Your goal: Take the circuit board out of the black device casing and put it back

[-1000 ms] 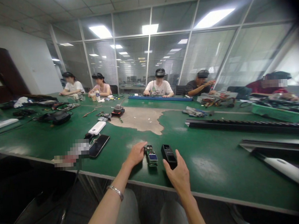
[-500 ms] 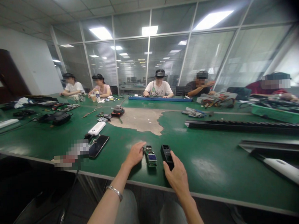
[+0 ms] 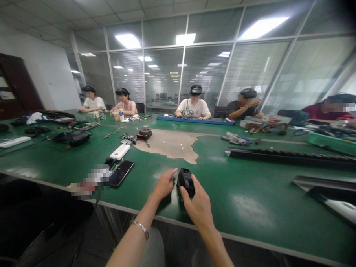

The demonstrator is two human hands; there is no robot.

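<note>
Housing: black shell (image 3: 184, 178) with rectangular openings in its upper face, near the front edge of the green table (image 3: 247, 173), midway between the person's hands; sits tilted, long axis running away from the wearer.
Right hand (image 3: 198, 202): grasping the black shell, thumb on the near left part, fingers along the right side.
Left hand (image 3: 165, 184): released, fingers stretched toward the shell's left side; nothing seen in its grip. Contact with anything beside it: cannot tell.
Circuit board (image 3: 180, 194): green sliver visible at the shell's lower left; remainder hidden. Whether seated inside or merely beneath: cannot tell.
Left wrist: metal bracelet (image 3: 140, 228).
Left of hands: dark-screened phone (image 3: 122, 173) lying flat; white power bank (image 3: 120, 152) just beyond it; blurred-out item (image 3: 91, 180) near the table edge.
Mid-table: bare tan patch (image 3: 174, 143) in the green surface; red-and-black device with grey top (image 3: 144, 132) at its left end.
Right of hands: long dark rail (image 3: 285, 156), well apart; green basket (image 3: 337, 142) farther off, loaded with dark items.
Far side: five seated people, the middle one in a white shirt (image 3: 194, 108) behind a long blue bar (image 3: 195, 120).
</note>
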